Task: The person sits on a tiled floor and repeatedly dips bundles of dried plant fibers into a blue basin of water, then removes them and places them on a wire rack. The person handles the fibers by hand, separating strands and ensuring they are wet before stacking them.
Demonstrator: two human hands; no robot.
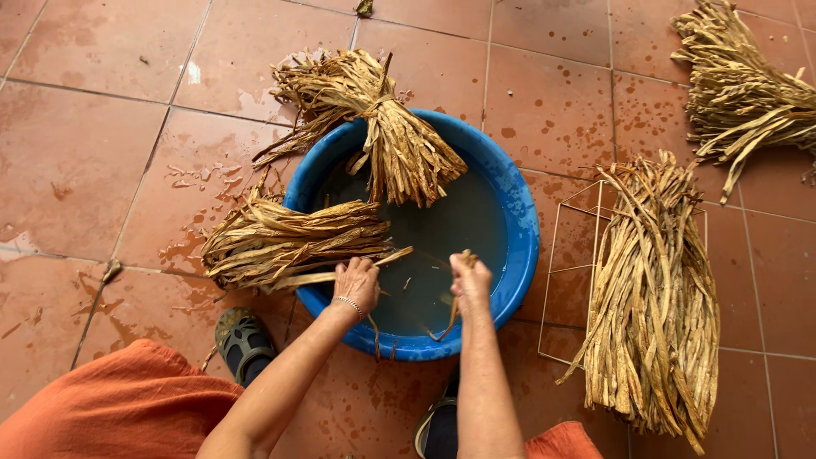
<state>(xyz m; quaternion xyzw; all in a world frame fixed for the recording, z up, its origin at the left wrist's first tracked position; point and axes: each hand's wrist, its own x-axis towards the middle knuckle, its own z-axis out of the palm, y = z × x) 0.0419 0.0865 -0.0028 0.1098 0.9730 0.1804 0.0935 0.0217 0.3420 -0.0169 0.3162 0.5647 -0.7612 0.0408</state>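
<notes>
A round blue basin [520, 223] holds dark water on a wet red tile floor. My left hand [357, 283], with a bracelet at the wrist, grips a flat dried leaf strip [344, 271] over the basin's near left rim. Over the water, my right hand [470, 278] is closed on another thin strip [450, 316] that hangs down over the near rim. A tied bundle of dried strips [289, 240] rests on the left rim beside my left hand. Leaning in at the far rim, a second tied bundle [382, 127] dips its ends in the water.
A large pile of dried strips [654, 297] lies on a white wire rack [565, 270] right of the basin. Another bundle [739, 89] lies at the top right. My sandalled feet [242, 340] and orange clothing [119, 404] are at the bottom edge.
</notes>
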